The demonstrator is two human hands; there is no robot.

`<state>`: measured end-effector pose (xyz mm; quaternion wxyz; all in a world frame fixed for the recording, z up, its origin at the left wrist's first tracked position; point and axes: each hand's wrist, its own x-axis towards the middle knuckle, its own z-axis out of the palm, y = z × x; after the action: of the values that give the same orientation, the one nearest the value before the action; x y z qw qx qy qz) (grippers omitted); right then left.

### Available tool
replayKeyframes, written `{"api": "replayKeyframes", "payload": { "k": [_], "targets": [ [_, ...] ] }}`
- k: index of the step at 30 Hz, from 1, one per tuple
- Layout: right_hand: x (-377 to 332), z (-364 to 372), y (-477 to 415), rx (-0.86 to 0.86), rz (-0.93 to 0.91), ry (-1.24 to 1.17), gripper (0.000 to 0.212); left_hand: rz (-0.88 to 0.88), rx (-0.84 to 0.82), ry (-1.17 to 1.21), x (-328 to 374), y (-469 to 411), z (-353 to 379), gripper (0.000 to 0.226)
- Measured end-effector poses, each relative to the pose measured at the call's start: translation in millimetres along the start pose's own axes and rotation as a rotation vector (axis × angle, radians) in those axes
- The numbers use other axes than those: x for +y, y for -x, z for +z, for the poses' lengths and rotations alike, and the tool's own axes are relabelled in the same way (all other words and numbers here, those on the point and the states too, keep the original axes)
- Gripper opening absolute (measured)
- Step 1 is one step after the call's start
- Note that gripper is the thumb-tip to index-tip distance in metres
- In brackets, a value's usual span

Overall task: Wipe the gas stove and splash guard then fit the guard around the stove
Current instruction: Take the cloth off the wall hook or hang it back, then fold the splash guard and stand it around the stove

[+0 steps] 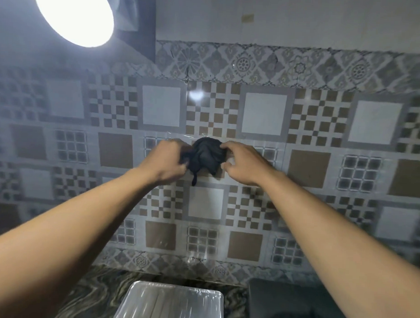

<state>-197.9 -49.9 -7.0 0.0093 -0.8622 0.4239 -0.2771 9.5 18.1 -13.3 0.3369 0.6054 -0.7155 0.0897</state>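
- Black cloth (pixel 205 156) sits bunched between your two hands, up against the tiled wall (pixel 265 113).
- Your left hand (pixel 167 161) is closed on the cloth's left side.
- Your right hand (pixel 239 162) pinches its right side with bent fingers.
- Below, a shiny foil tray (pixel 170 305) lies on the dark marble desk (pixel 90 288); you can't tell what is in it.

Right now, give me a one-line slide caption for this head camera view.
Both hands, left and right, hold a bunched black cloth up before the patterned tile wall.
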Motion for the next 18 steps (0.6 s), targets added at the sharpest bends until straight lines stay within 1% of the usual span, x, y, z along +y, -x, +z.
{"api": "replayKeyframes", "payload": {
  "k": [3, 5, 7, 9, 12, 15, 18],
  "targets": [
    [-16, -12, 23, -0.116, 0.049, 0.060, 0.067, -0.094, -0.193, -0.068, 7, 24, -13, 0.044],
    [-29, -14, 38, -0.186, 0.067, 0.095, 0.070, -0.159, -0.320, -0.112, 9, 43, -19, 0.056],
    [-43, -11, 53, -0.266, 0.048, 0.112, 0.075, -0.192, -0.382, -0.162, 10, 65, -24, 0.064],
    [-56, -5, 68, -0.346, 0.006, 0.110, 0.076, -0.232, -0.393, -0.198, 10, 93, -25, 0.066],
    [-74, 11, 86, -0.422, -0.066, 0.082, 0.074, -0.310, -0.383, -0.231, 9, 140, -27, 0.071],
    [-90, 31, 101, -0.462, -0.168, 0.083, 0.075, -0.404, -0.361, -0.268, 4, 186, -25, 0.074],
    [-100, 51, 117, -0.508, -0.262, 0.079, 0.076, -0.530, -0.398, -0.305, 2, 232, -19, 0.078]
  ]
}}
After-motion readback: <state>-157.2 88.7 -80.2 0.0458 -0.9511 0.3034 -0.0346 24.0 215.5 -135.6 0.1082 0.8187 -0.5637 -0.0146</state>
